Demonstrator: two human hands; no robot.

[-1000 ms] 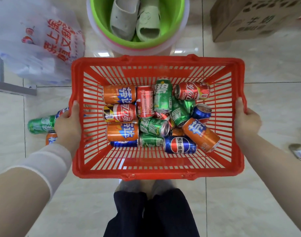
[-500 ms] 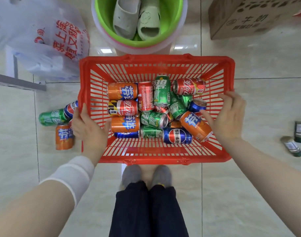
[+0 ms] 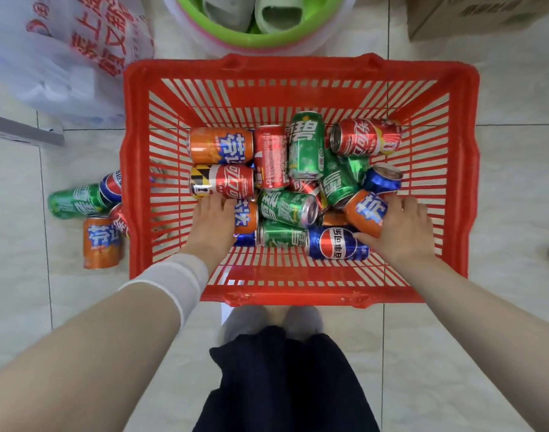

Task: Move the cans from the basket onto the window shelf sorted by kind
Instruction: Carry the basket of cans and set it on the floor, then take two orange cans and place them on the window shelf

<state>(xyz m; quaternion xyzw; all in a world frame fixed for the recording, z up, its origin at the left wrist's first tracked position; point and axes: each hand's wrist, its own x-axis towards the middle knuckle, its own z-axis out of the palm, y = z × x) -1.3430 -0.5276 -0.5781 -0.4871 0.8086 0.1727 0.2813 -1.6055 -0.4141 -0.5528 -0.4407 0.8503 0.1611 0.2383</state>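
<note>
The cans [image 3: 287, 208] are in the red basket [image 3: 298, 68]. They lie on their sides in a messy pile, orange, red, green and blue all mixed up. That is why I must pick them out by kind.

My right hand [image 3: 402, 232] holds the right orange can [image 3: 365, 210]. My thumb is under it and my fingers are curled over the top, so it will not slip when I lift it. This can leans on the blue can [image 3: 338, 243] and sits on top of the pile, so it is easy to take.

My left hand [image 3: 214, 221] lies on the left orange can [image 3: 247, 218], near the left wall of the basket. It covers most of the can. I cannot tell if it has a real hold or is only touching. I think I want two orange cans at once, one in each hand, because they are the same kind.

The basket stands on the floor [image 3: 500, 182] in front of my feet. A few more cans lie on the floor just left of it, like a green one [image 3: 73, 201] and an orange one [image 3: 101, 241].

Past the basket is a green tub [image 3: 267, 42] with slippers [image 3: 276, 14] in it. A plastic bag [image 3: 64, 57] is on the left and a cardboard box [image 3: 485, 14] on the right. I cannot see the window shelf.
</note>
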